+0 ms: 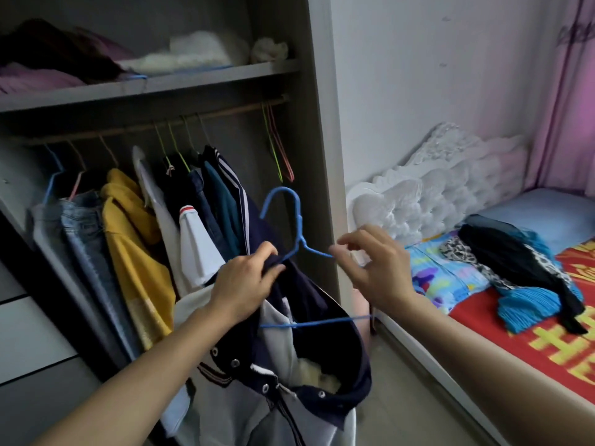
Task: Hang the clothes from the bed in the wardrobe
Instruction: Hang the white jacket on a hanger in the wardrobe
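A navy and white jacket (309,358) with snap buttons hangs in front of me, partly threaded on a blue hanger (283,201). My left hand (248,281) grips the jacket's dark shoulder fabric at the hanger's left arm. My right hand (373,268) pinches the hanger's bare right arm. The hanger's bottom bar shows across the jacket. The wardrobe rail (161,123) holds several hung clothes. On the bed (547,342) lies a pile of dark, blue and patterned clothes (521,272).
The wardrobe's side panel (325,156) stands just behind the hanger. Two bare hangers (280,149) hang at the rail's right end. Folded fabric sits on the upper shelf (145,85). A white padded headboard (434,194) and pink curtain (566,91) lie to the right.
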Action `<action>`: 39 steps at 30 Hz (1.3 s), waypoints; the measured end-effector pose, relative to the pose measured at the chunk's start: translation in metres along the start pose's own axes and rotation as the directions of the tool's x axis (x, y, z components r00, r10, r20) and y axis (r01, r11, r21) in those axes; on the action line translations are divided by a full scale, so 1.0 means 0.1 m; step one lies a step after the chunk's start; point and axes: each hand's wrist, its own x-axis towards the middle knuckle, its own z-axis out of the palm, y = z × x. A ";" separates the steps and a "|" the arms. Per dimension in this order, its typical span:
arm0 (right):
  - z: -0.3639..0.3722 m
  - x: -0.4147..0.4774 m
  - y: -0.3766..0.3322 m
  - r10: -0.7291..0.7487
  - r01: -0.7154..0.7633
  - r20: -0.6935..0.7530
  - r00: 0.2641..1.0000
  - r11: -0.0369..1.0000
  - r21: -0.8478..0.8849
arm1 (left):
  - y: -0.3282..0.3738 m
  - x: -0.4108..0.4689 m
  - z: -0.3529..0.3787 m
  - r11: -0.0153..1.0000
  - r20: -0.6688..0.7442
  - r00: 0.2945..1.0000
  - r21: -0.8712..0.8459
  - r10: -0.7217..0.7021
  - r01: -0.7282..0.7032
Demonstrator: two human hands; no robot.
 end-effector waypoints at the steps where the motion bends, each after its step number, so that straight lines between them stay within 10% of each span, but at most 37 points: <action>1: -0.05 -0.04 -0.02 -0.042 0.044 -0.126 0.991 0.999 0.018 | -0.07 0.02 -0.05 0.999 -0.036 0.999 -0.011 -0.041 0.041; 3: -0.08 -0.23 -0.01 -0.041 0.049 -0.176 0.984 0.998 0.042 | -0.18 0.05 -0.14 0.997 -0.086 0.993 -0.026 -0.081 0.079; 6: 0.09 -0.62 0.10 0.176 -0.142 0.187 0.966 0.973 -0.182 | -0.23 0.09 -0.22 0.995 -0.138 0.985 -0.002 -0.102 0.103; 9: 0.34 -0.85 0.33 0.473 -0.349 0.591 0.653 0.881 -0.320 | -0.21 0.10 -0.26 0.996 -0.177 0.981 0.015 -0.080 0.084; 13: 0.29 -0.71 0.68 0.718 -0.845 0.545 0.432 0.533 -0.033 | -0.34 -0.01 -0.37 0.995 -0.191 0.981 0.083 -0.035 0.052; 23: 0.91 -0.52 0.29 0.588 -0.728 0.659 0.468 0.680 -0.090 | -0.15 -0.02 -0.30 0.996 -0.205 0.978 0.088 0.038 -0.020; 28: 0.70 -0.40 0.50 0.594 -0.949 0.747 0.298 0.265 0.168 | -0.63 -0.24 -0.39 0.955 -0.178 0.974 0.283 0.140 -0.086; 33: 0.48 -0.03 0.56 0.518 -0.964 0.814 0.264 0.155 0.215 | -0.93 -0.45 -0.29 0.911 -0.138 0.963 0.377 0.232 -0.165; 35: 0.44 0.06 0.55 0.460 -0.944 0.832 0.309 0.254 0.210 | -0.99 -0.46 -0.27 0.908 -0.112 0.975 0.398 0.192 -0.133; 39: 0.26 0.08 0.46 0.297 -0.546 0.717 0.631 0.827 0.138 | -0.96 -0.48 -0.21 0.903 -0.091 0.987 0.421 0.130 -0.080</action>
